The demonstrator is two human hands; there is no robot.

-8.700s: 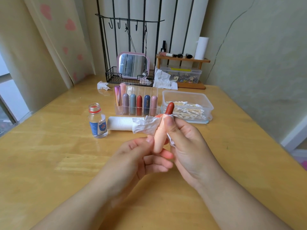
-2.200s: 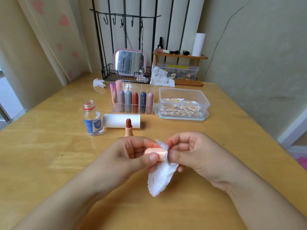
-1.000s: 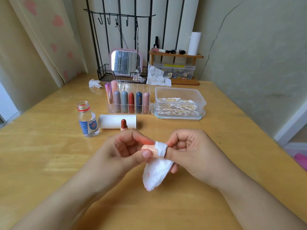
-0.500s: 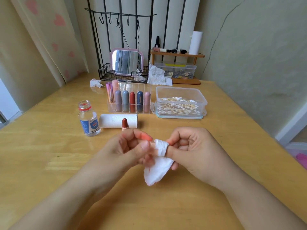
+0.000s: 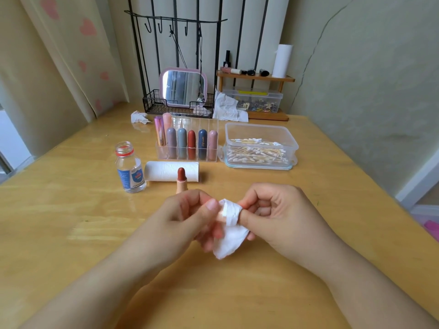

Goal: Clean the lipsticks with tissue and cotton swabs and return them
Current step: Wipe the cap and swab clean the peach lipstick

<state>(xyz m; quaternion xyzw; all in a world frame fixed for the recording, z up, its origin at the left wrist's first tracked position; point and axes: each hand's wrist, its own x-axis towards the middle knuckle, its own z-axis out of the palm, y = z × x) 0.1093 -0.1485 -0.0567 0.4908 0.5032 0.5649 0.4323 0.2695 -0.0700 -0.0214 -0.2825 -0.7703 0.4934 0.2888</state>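
Between my two hands, low over the middle of the wooden table, sits the peach lipstick cap, lying roughly sideways with its long axis running from one palm toward the other. My left hand pinches its hidden end, thumb on top and fingers curled under. My right hand has its thumb and forefinger closed round the tissue, which is wrapped as a band over the cap's nearer end, with the loose tail hanging below. Only a sliver of the cap shows between thumb and tissue, and the lower fingers are blurred, so I cannot tell how deep the wrap goes.

What matters for the coming move, as I judge it: the open lipstick stands upright just beyond my left hand, its red bullet exposed, directly in front of the tissue roll. Its axis is vertical while the cap lies level (so the cap must be turned before it goes back on). The left hand is the nearer one.

Farther back, the clear organiser holds the other capped lipsticks, with the cotton swab box to its right and a small bottle left of the roll.
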